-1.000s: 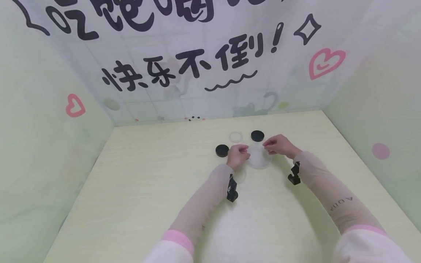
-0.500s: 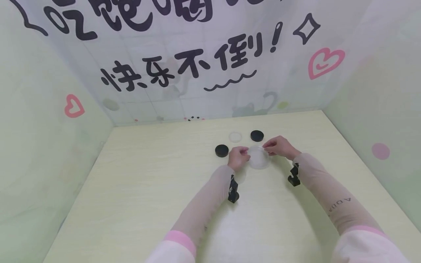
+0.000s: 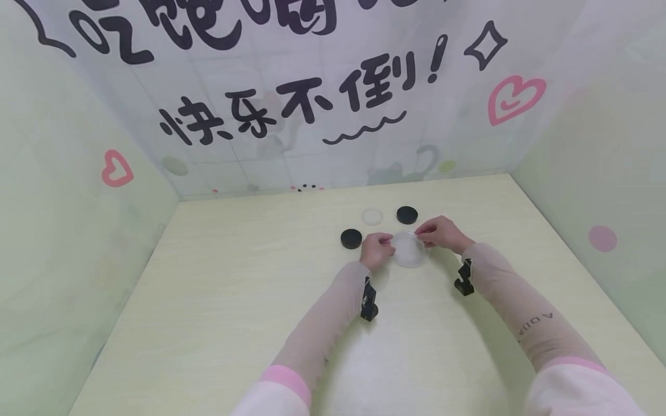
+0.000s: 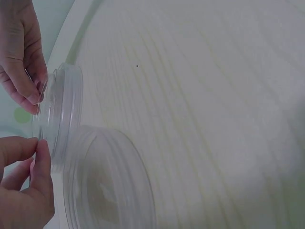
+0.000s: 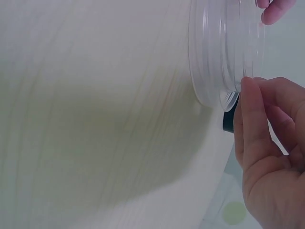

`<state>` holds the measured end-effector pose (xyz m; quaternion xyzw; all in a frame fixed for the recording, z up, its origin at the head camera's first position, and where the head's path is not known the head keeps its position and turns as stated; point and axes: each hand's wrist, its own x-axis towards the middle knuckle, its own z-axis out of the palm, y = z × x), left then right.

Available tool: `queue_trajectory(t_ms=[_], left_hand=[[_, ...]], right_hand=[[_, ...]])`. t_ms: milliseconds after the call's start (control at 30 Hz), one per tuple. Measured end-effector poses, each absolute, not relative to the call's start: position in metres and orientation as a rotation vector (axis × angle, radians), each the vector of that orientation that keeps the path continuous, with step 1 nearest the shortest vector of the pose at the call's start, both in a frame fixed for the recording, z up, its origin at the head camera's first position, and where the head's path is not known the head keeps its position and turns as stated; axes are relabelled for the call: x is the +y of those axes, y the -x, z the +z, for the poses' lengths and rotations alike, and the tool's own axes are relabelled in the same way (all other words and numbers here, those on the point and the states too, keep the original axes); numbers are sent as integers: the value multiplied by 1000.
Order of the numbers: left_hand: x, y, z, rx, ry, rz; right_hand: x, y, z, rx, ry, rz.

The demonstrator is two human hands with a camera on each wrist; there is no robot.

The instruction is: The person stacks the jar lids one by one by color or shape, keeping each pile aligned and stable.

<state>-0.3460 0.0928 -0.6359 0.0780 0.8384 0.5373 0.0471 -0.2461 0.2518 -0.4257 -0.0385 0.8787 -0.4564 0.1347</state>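
A clear round lid (image 3: 410,233) is pinched at its rim by both hands, over a clear plastic petri dish (image 3: 409,254) that stands on the table. My left hand (image 3: 377,252) holds the left edge between thumb and fingertips; my right hand (image 3: 443,233) holds the right edge likewise. In the left wrist view the clear layers of the petri dish (image 4: 66,114) show below both hands. Whether the lid touches the dish is hard to tell through the clear plastic. A second clear petri dish (image 4: 112,186) stands close beside it, mostly behind my left wrist in the head view.
Two black discs lie near the hands: one black disc (image 3: 351,238) left of my left hand, another black disc (image 3: 407,215) behind the dish. A third clear round piece (image 3: 372,217) lies between them. The pale wooden table (image 3: 218,300) has printed cloth walls around it.
Both hands keep their pinch at the rim and stay nearly still. My right hand has sunk very slightly. The discs and the other clear pieces have not moved on the table.
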Motion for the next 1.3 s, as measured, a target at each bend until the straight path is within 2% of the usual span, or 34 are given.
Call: queue_trajectory(t_ms=[67, 167, 333, 400, 467, 667, 767, 900, 1300], left_hand=[[99, 365, -667, 2562, -241, 1622], [104, 382, -695, 2557, -242, 1613], [104, 385, -699, 2554, -259, 1609], [100, 375, -682, 2557, -270, 1609], [94, 355, -648, 2557, -273, 1600], [63, 270, -495, 2433, -227, 1586], [53, 246, -447, 2386, -145, 1559], [46, 242, -431, 2387, -125, 1562], [16, 249, -426, 2299, -196, 1544]], right_hand=[[252, 246, -426, 2546, 116, -1323], [252, 246, -427, 2544, 116, -1321], [251, 247, -427, 2547, 116, -1318], [251, 247, -428, 2547, 115, -1315], [251, 247, -428, 2548, 114, -1309], [251, 248, -427, 2556, 119, -1304], [251, 249, -425, 2562, 126, -1299], [249, 249, -421, 2569, 154, -1298], [226, 247, -413, 2531, 234, -1330]])
